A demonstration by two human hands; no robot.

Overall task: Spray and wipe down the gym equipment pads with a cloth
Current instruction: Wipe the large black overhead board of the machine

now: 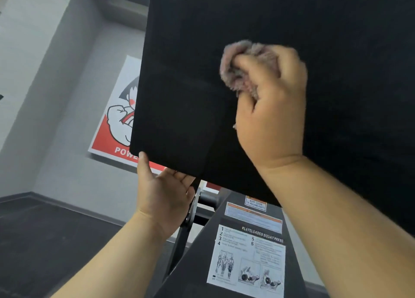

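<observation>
While your left hand (165, 194) grips the pad's (292, 28) lower-left corner, thumb on its face, your right hand (272, 118) holds the bunched cloth (238, 64) pressed against the pad's middle, above the instruction label (249, 259).

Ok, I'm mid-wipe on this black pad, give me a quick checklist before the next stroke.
1. Cloth held firmly: ok. The right hand grips the bunched pink cloth.
2. Cloth on the surface: ok. It looks pressed against the face of the black pad, though it is blurred.
3. Pad steadied: ok. The left hand holds its lower edge near the corner, thumb on the front.
4. Pad sprayed: cannot tell. No wet sheen or drops show on the dark surface.
5. Spray bottle within reach: cannot tell. None is in view.
</observation>
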